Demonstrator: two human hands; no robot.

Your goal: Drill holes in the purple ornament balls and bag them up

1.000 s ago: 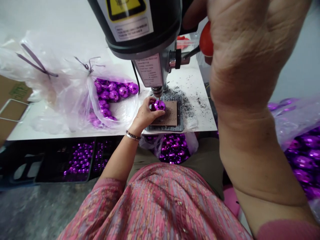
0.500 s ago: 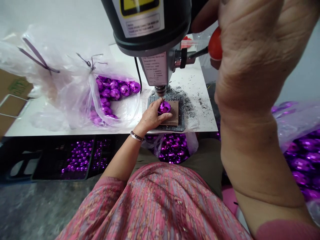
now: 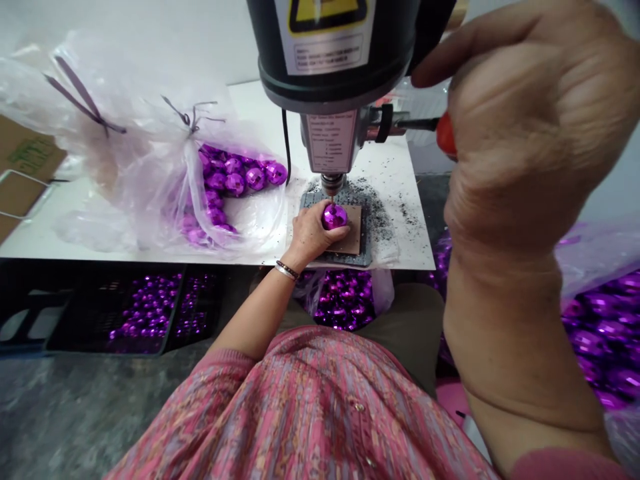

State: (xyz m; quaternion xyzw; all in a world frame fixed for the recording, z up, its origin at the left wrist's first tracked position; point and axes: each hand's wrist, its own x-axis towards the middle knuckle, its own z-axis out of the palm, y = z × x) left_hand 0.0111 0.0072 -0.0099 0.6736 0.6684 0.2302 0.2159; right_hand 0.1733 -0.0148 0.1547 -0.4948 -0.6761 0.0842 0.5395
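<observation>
The white table point(image 3: 419, 252) carries the drill point(image 3: 340, 83). Right of the drill, nearest the camera, the right hand point(image 3: 530, 120) covers part of the red knob point(image 3: 445, 135); its grip cannot be told. Below the drill, the left hand point(image 3: 309, 232) pinches the round ball point(image 3: 335, 216) from the left, under the bit point(image 3: 333, 199), above the board point(image 3: 354, 233). Versus the earlier frame, the lever point(image 3: 421, 125) has swung from upward-sloping to nearly level.

White table point(image 3: 263, 123) under the left hand point(image 3: 311, 232)
Left of the hand: clear plastic bags point(image 3: 135, 207) with 2 dark ties point(image 3: 190, 121), purple balls point(image 3: 255, 178) inside; below it, a gray base point(image 3: 366, 247); farther right, dark shavings point(image 3: 381, 217).
</observation>
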